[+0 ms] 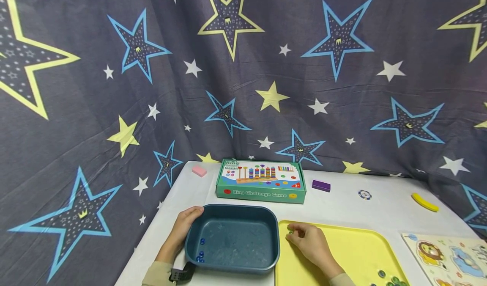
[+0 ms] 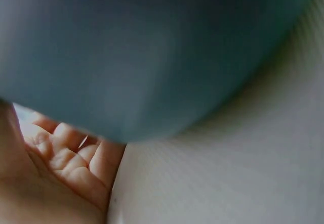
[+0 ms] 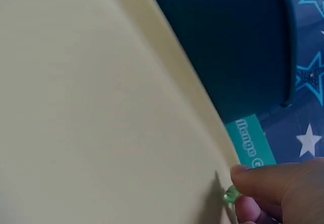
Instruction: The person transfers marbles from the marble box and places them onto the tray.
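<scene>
At the far left corner of a dark blue basin (image 1: 232,267), my left hand (image 1: 184,226) holds the wall and rim. In the left wrist view its bent fingers (image 2: 76,158) show beyond the basin wall, with the tips partly hidden. Several blue glass beads (image 1: 201,254) lie along the basin's left side. Over the far left corner of the yellow tray (image 1: 354,239), my right hand (image 1: 310,241) pinches a green glass bead (image 3: 232,194) between thumb and fingers. More green glass beads (image 1: 395,281) lie at the tray's near right.
Behind the basin stands a green Ring Challenge Game box (image 1: 262,195). A pink block (image 1: 199,171), a purple block (image 1: 321,185), a poker chip (image 1: 364,194) and a yellow banana-shaped piece (image 1: 425,202) lie around it. An animal puzzle board (image 1: 443,256) is at right. A starry curtain hangs behind.
</scene>
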`<state>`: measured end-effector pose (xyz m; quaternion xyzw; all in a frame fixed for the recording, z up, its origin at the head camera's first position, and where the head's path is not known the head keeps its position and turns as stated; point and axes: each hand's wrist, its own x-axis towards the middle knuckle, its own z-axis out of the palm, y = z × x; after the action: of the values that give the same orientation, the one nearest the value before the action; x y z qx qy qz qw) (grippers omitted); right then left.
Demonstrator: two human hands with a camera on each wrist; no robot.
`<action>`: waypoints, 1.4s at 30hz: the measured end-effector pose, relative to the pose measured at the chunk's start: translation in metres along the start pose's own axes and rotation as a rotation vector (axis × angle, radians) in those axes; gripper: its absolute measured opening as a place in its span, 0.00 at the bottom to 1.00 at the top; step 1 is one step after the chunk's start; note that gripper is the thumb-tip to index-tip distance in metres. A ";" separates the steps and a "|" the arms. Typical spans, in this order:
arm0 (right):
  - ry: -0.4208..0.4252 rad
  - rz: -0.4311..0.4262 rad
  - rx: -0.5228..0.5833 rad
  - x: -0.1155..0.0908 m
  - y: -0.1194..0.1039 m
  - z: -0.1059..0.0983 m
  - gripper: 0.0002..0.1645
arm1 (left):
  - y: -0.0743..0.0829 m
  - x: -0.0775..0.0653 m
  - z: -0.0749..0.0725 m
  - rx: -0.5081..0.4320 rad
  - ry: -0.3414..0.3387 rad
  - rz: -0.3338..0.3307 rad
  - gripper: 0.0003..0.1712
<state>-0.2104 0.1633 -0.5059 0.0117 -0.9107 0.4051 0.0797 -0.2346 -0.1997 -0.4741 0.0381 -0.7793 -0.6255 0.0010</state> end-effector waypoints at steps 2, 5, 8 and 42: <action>-0.003 0.003 0.022 0.001 -0.001 -0.001 0.10 | 0.001 -0.001 0.000 -0.004 0.001 -0.002 0.18; -0.004 0.019 0.071 0.001 -0.003 -0.004 0.10 | 0.001 -0.001 0.000 -0.011 0.003 -0.003 0.18; 0.000 0.029 0.118 0.001 -0.008 -0.007 0.07 | 0.000 -0.001 0.000 -0.020 0.001 -0.007 0.18; -0.678 -0.364 0.148 -0.002 -0.135 0.067 0.19 | -0.028 0.014 -0.002 -0.001 0.013 0.014 0.24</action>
<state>-0.2062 0.0225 -0.4509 0.3117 -0.8368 0.4222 -0.1562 -0.2469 -0.2089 -0.5018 0.0366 -0.7792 -0.6256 0.0105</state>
